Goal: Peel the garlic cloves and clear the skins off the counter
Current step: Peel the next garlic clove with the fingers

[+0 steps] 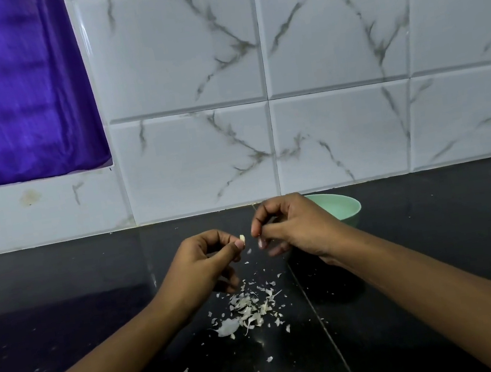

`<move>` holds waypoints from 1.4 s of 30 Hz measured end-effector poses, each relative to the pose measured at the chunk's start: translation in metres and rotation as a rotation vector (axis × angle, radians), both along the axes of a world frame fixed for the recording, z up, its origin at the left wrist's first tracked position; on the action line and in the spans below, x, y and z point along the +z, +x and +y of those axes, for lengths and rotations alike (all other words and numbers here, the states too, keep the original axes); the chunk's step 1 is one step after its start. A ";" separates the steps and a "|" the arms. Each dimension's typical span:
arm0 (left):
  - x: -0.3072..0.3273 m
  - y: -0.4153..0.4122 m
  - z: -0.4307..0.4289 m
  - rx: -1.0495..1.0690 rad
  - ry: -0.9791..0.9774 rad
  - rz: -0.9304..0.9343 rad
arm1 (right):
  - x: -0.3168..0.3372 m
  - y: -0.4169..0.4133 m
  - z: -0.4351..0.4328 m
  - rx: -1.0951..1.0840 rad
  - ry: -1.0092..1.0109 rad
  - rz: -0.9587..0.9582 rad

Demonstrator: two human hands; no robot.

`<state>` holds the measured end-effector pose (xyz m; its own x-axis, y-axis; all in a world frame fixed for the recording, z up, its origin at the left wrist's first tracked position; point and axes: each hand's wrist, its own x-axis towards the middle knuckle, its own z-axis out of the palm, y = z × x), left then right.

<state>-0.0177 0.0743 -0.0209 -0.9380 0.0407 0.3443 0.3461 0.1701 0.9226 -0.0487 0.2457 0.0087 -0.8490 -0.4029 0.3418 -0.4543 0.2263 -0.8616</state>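
- Left fingers (pixel 237 245) pinch a clove (pixel 242 238), raised for peeling.
- Right fingers (pixel 255 231), just beside, seemingly pinch a torn scrap (pixel 260 242).
- Skins (pixel 249 308) litter the table (pixel 96 301) below.

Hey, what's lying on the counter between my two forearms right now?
In the head view, a pile of garlic skins lies on the dark counter between them, with loose flakes scattered around it.

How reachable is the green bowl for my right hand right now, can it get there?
Probably yes. The right hand hovers just in front of the green bowl, and nothing stands between them. Its fingers are curled, perhaps pinching something small, which may need dropping first.
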 end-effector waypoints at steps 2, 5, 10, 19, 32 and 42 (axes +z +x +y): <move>-0.001 0.000 0.000 0.015 -0.048 0.018 | 0.002 0.001 -0.001 -0.013 -0.026 -0.020; -0.003 -0.001 -0.001 0.049 -0.156 0.068 | 0.004 0.001 0.000 -0.027 0.047 0.023; -0.001 0.003 -0.001 0.072 -0.308 0.129 | -0.003 -0.002 -0.002 0.021 0.199 0.236; 0.003 0.003 0.001 -0.039 0.082 -0.181 | -0.013 -0.006 -0.002 0.033 0.196 0.635; 0.002 0.002 0.004 0.006 0.050 -0.139 | -0.016 -0.010 -0.004 0.106 -0.015 0.136; 0.004 0.003 0.003 0.015 0.074 -0.190 | -0.016 -0.011 -0.005 0.125 -0.121 0.044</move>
